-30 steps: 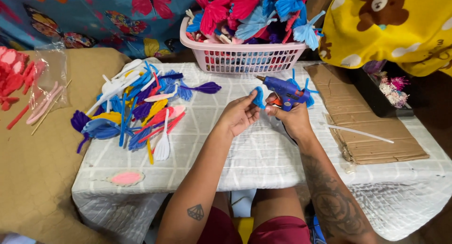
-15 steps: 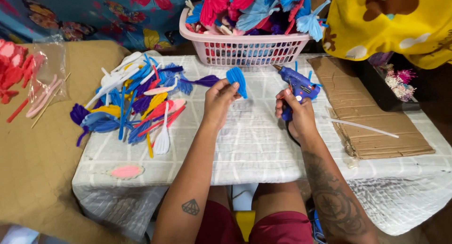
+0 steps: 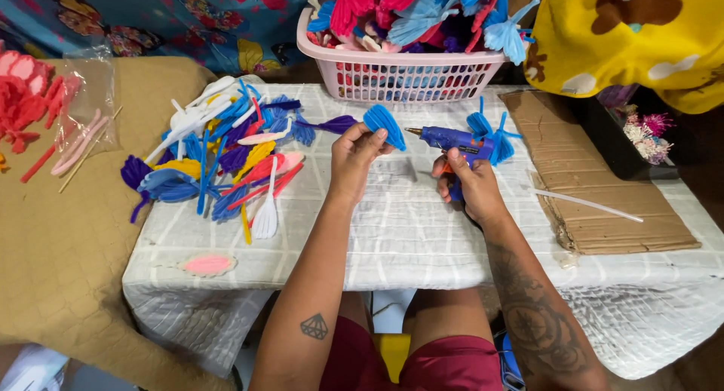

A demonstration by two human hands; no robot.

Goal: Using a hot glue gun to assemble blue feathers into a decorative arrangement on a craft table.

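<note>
Glue gun point(image 3: 452, 141) sits gripped in my right hand point(image 3: 469, 187), nozzle aimed at the blue feather piece point(image 3: 385, 125) pinched in my left hand point(image 3: 354, 159) fingers, both just in front of the pink basket point(image 3: 400, 78). Hot glue could, I judge, string onto fingertips or the desk point(image 3: 392, 233) cloth.

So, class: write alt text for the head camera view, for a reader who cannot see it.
A person's left hand holds a blue feather piece while the right hand grips a blue glue gun over a white-covered table. Coloured feathers lie left; a pink basket stands behind.
</note>
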